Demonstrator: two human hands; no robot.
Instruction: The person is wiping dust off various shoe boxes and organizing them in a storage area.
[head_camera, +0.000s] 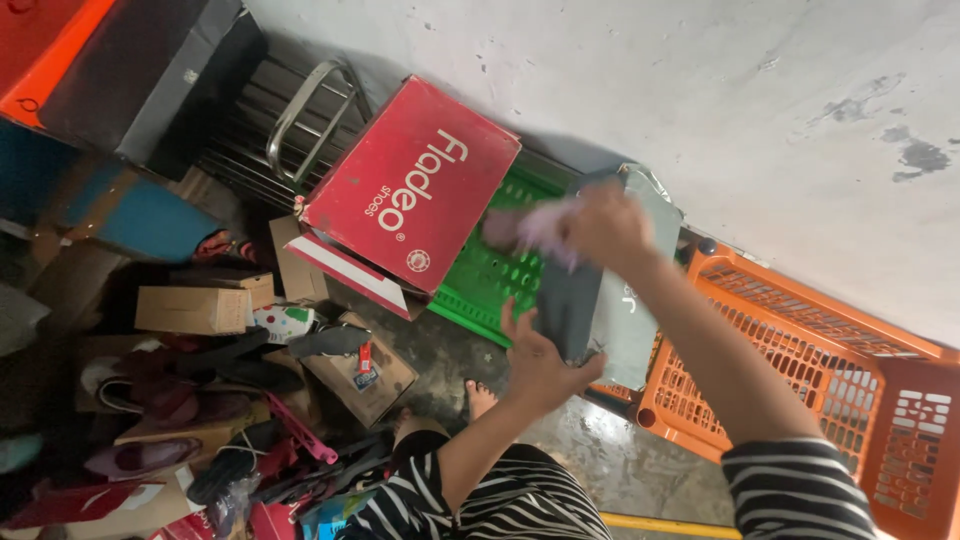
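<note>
i am looking down at a grey concrete floor (700, 90) with a green crate (480, 285) and an orange crate (800, 350); a grey-green shoe box (620, 300) is standing on end between both hands. my left hand (540, 365) is closing around its lower edge; my right hand (610, 228) is gripping pale tissue paper (535, 230) at its top, nearer the opening.

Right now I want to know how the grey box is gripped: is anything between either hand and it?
Left hand grips the grey box bare at its lower edge. Pale, blurred paper lies under the right hand at the top.
</note>
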